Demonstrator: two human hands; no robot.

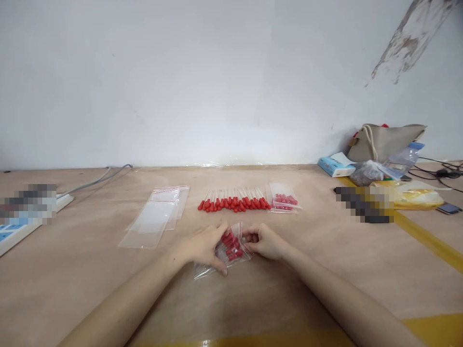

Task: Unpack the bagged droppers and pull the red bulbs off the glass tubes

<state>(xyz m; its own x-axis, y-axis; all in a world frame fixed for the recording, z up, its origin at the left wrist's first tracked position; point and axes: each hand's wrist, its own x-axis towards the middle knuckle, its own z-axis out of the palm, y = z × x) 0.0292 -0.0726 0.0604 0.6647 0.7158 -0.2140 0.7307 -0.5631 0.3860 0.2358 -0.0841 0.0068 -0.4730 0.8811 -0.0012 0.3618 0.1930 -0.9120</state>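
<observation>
A clear zip-lock bag (219, 256) with several red-bulbed droppers (234, 251) inside lies between my hands, tilted on the table. My left hand (208, 246) is wrapped around its left part, thumb near the front and fingers over the top. At the bag's right side, by the red-lined zip edge, my right hand (264, 242) pinches the plastic between thumb and fingers. Beyond them a row of loose droppers (231, 203) lies with red bulbs toward me and clear tubes pointing away. Filled bags (284, 198) are stacked at the row's right end.
Flat zip-lock bags (154, 217) overlap on the left. A power strip (21, 231) with a grey cable (97, 180) is at far left. To the right are a tissue pack (336, 166), a beige bag (388, 142), a yellow packet (415, 196) and a phone (448, 208).
</observation>
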